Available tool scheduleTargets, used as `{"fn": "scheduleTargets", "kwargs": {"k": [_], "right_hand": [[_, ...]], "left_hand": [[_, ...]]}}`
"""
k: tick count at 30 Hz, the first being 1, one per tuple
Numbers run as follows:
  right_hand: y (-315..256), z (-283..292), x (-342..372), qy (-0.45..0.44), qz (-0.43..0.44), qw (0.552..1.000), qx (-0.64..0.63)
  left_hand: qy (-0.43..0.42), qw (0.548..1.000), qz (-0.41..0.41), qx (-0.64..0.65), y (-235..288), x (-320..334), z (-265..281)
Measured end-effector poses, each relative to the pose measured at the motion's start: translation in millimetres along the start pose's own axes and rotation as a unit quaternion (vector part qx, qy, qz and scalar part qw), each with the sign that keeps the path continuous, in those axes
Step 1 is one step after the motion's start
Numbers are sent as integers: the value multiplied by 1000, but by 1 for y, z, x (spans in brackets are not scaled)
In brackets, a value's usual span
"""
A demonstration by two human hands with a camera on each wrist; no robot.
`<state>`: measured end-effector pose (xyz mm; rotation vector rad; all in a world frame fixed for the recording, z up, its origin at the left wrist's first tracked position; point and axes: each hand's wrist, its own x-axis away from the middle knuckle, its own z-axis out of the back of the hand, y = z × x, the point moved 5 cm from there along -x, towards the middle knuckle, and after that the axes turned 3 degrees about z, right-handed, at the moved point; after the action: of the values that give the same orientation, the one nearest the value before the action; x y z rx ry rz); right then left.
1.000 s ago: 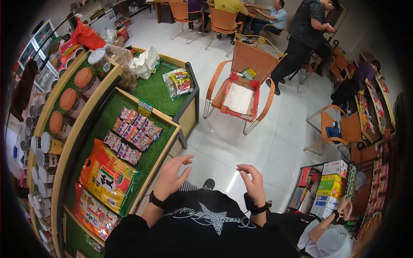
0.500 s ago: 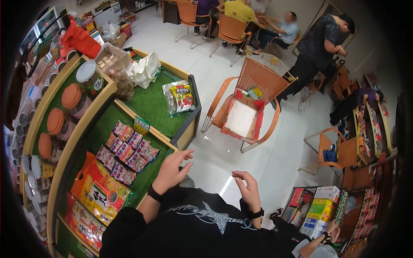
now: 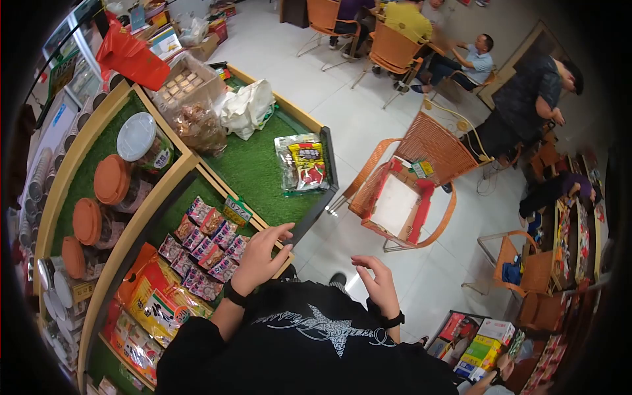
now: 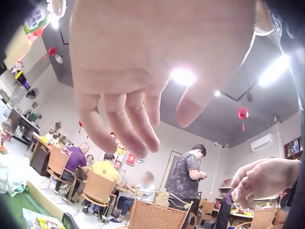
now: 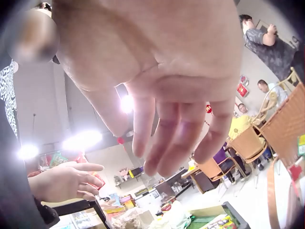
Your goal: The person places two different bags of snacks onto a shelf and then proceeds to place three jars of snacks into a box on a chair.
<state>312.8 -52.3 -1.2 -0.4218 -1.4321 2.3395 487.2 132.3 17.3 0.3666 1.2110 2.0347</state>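
You're holding nothing, left hand [image 3: 258, 263] and right hand [image 3: 381, 286] hanging relaxed; the nearby packets [image 3: 207, 253] are looking light, slick, crushable, probably best pinched by their edges.

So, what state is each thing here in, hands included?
Bare left hand: raised, fingers relaxed, empty.
Bare right hand: raised, fingers relaxed, empty.
Pink-and-purple snack packets: lying together.
Clear plastic jars with round orange lids: lids on.
Red-walled cardboard box: open-topped.
Orange wicker armchair: upright, box on seat.
White plastic bag: crumpled.
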Motion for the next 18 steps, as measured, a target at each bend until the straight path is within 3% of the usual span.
{"fn": "scheduleTargets", "kwargs": {"k": [5,9,15,17,18], "right_hand": [[7,-5,-60,-90,-17,996,23],[23,-6,-125,-114,17,992,56],[140,-55,-238,-264,-62,962,28],[187,-87,-276,-304,-122,936,-129],[204,-98,-295,-302,-175,927,-139]], "left_hand": [[58,996,56,-28,-25,-3,12],[94,988,122,-2,-47,-21,7],[120,956,242,113,-81,-89,-14],[122,939,253,201,-113,-119,-35],[111,918,285,253,-135,-133,-47]]}}
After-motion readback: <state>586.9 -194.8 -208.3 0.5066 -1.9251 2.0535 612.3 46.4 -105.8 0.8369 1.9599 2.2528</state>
